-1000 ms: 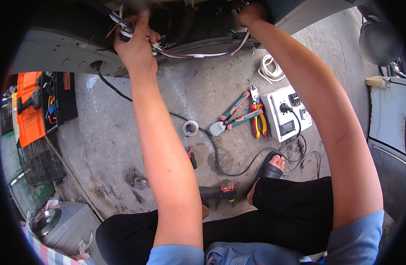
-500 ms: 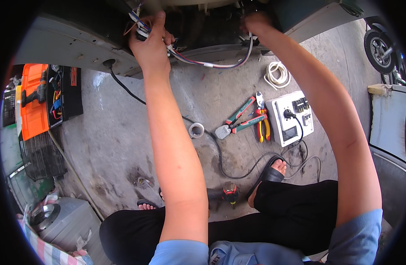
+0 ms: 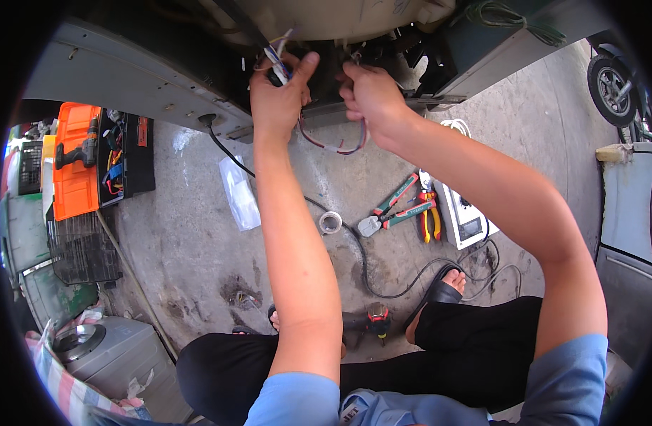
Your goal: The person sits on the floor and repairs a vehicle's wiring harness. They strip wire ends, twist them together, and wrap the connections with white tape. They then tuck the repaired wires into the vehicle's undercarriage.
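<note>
Inside an open metal cabinet (image 3: 138,74) at the top, both hands work on a wire harness (image 3: 333,147). My left hand (image 3: 280,103) is closed round the harness's left part, where white connectors and thin coloured wires (image 3: 275,57) stick up past the fingers. From there the sleeved wires sag in a short loop toward my right hand (image 3: 374,99). That hand is pinched close to the other end, its fingertips up at a small wire end (image 3: 356,57). Dark shadow hides what lies just behind the fingers. Above them bulges a cream-coloured tub (image 3: 340,18).
On the concrete floor lie a cable cutter (image 3: 393,209), pliers (image 3: 431,213), a tape roll (image 3: 330,222), a clear plastic bag (image 3: 239,193) and a power drill (image 3: 377,319). A white socket box (image 3: 468,227) sits at right, an orange toolbox (image 3: 76,160) at left. A black cord (image 3: 365,273) winds across.
My right hand has moved left, nearer my left hand, so the wire loop between them is narrower. The view has shifted, and the plastic bag now shows beside my left forearm.
</note>
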A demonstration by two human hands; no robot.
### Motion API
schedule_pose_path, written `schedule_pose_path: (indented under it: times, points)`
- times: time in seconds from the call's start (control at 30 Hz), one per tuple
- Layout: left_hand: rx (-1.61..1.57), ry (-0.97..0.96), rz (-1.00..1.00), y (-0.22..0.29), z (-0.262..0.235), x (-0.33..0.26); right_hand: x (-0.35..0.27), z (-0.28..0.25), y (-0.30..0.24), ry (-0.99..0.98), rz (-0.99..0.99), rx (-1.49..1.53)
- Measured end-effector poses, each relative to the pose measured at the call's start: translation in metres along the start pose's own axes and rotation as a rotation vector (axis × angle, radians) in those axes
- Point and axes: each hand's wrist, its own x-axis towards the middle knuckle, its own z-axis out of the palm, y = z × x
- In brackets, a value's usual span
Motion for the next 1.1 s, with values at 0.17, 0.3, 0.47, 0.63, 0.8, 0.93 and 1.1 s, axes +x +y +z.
schedule_pose_path:
  times: [0.17, 0.3, 0.47, 0.63, 0.8, 0.93, 1.1]
  points:
    - [0.172, -0.441, 0.074, 0.01, -0.027, -0.001, 0.041, 0.049, -0.007, 0.063, -0.222, 0.456]
    - [0.213, -0.412, 0.013, 0.033, -0.012, -0.018, 0.043, 0.052, -0.011, 0.029, -0.188, 0.526]
    - [0.425, -0.222, 0.108, 0.027, 0.001, -0.028, 0.038, 0.035, -0.015, 0.007, -0.171, 0.319]
    - [0.172, 0.074, 0.063, 0.012, 0.008, -0.023, 0.053, -0.019, -0.008, 0.469, -0.351, -0.571]
    - [-0.119, 0.135, 0.08, 0.004, 0.008, -0.017, 0.046, -0.084, 0.008, 0.685, -0.981, -1.317]
    - [-0.21, 0.204, 0.098, 0.008, 0.008, -0.021, 0.004, -0.064, -0.005, 0.183, -1.137, -1.376]
    - [-0.313, 0.241, 0.048, 0.008, 0.011, -0.018, -0.003, -0.014, 0.016, -0.276, -0.934, -1.069]
